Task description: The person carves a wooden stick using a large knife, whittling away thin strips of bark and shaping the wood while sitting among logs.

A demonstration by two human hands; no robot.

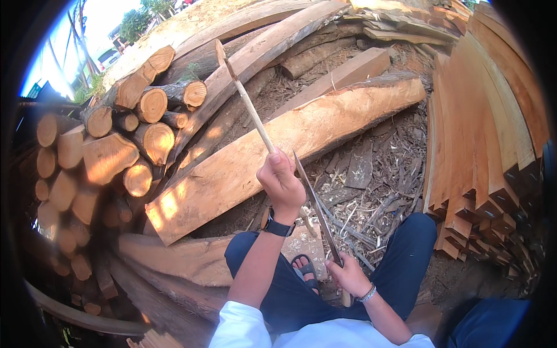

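My left hand (282, 180) grips the thin stick (250, 107) mid-frame, right hand (348, 275) clamps the long blade (313, 200). A slip could nick those knuckles, I reckon.

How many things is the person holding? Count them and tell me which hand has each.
2. A thin stick is in the left hand, angled up toward the logs. A long knife is in the right hand, blade against the stick. Nothing else shows in either hand.

Big flat slab (272, 151) lies across the middle. Round logs (133, 133) are stacked left of it, sawn planks (493, 127) lean right of it, bark scraps (371, 185) litter the ground just below it.
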